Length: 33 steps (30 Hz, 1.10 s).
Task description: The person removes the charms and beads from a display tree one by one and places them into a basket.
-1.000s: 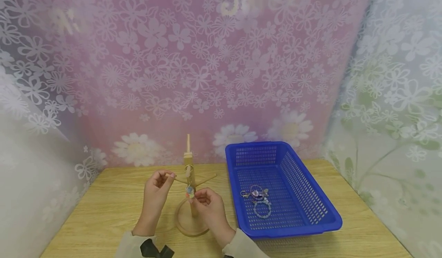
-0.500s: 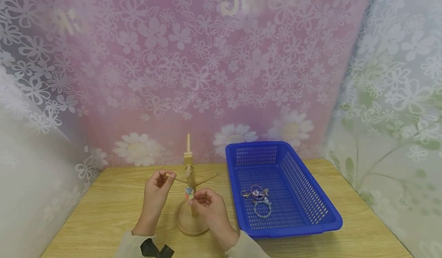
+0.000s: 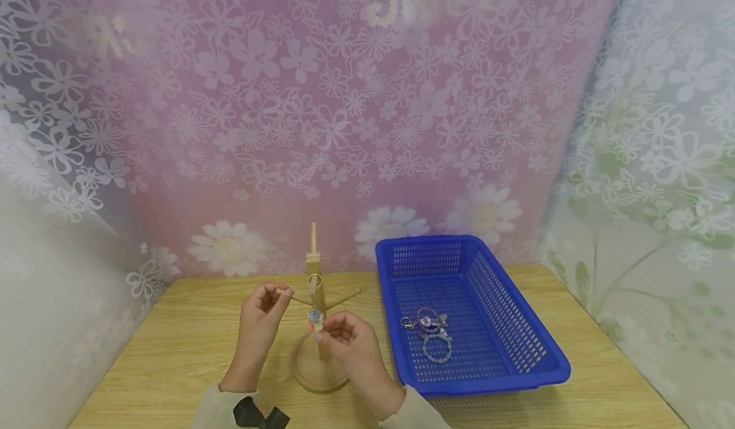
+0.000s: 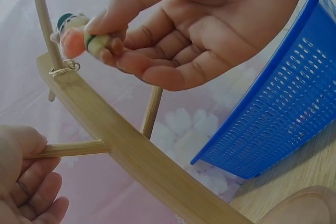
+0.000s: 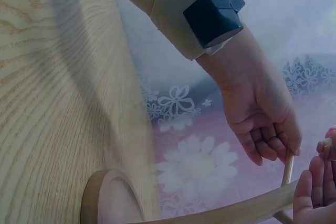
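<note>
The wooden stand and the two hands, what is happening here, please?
A person is working at a wooden stand on a table. The left hand pinches the tip of one side peg. The right hand pinches a small charm whose ring hangs on the stand. More trinkets lie in the blue basket.

Lighting was soft, even and fairly bright, with faint shadows only. The head view bent at its edges, and mirrored lettering glared hazily at top centre. Both wrist views looked dimmer, bluish, close parts slightly blurred.
</note>
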### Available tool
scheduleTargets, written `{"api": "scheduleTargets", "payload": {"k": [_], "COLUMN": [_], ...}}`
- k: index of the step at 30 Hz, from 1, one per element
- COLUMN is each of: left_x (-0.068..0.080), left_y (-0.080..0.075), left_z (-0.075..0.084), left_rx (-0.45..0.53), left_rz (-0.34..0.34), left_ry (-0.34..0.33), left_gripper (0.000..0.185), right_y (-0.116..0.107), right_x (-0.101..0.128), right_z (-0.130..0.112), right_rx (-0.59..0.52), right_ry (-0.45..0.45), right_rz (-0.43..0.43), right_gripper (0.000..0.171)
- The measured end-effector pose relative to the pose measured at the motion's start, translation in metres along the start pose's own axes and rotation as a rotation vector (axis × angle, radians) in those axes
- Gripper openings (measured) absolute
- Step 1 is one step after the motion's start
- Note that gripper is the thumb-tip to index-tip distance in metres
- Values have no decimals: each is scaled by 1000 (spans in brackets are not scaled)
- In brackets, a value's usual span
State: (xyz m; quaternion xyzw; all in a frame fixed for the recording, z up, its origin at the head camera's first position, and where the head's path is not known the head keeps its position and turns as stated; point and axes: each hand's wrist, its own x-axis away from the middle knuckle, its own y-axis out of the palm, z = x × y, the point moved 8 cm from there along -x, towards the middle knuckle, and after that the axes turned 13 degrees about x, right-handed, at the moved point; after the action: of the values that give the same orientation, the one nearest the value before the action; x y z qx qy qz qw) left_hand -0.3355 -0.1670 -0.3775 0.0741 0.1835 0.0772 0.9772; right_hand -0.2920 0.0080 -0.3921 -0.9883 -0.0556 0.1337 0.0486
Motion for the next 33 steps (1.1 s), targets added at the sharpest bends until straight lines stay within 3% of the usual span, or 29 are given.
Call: {"api": "scheduleTargets", "payload": {"k": [16, 33], "left_x": [-1, -1], "left_y": [-1, -1], "left_z": [-2, -2], "left_rx": [-1, 6], "left_rz": [0, 5], "left_ry": [-9, 1], "left_gripper": [17, 16], "right_y": [-4, -8], "right_x": [12, 10], "right_z": [-9, -28], "right_rx": [-54, -17], "right_ry": [-8, -147], "right_rz": [-39, -89], "right_gripper": [24, 21]}}
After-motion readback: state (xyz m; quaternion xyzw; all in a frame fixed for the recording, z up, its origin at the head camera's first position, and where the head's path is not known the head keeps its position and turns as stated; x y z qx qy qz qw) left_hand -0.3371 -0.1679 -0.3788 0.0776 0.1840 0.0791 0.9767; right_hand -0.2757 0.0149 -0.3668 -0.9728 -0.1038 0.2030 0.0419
